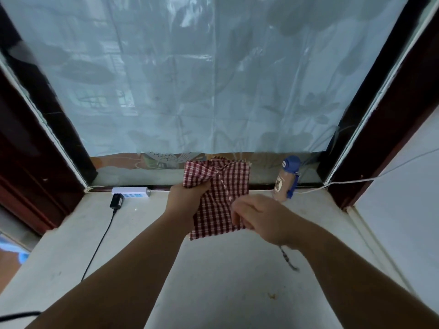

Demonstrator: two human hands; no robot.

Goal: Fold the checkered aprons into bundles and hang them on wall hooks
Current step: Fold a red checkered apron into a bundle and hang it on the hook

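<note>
sill under your arms | checkered apron held above it (bunched at top) | your left grip clutches its upper-left part | your right grip pinches its right edge | bottle at the sill's back right

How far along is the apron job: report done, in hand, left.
Done: the checkered apron is folded to a small panel. In hand: the left hand grips its top left, the right hand pinches its lower right edge. Left: finishing the bundle and hanging it; no hook in view.

Pale sill with power strip, bottle (blue-capped).
</note>
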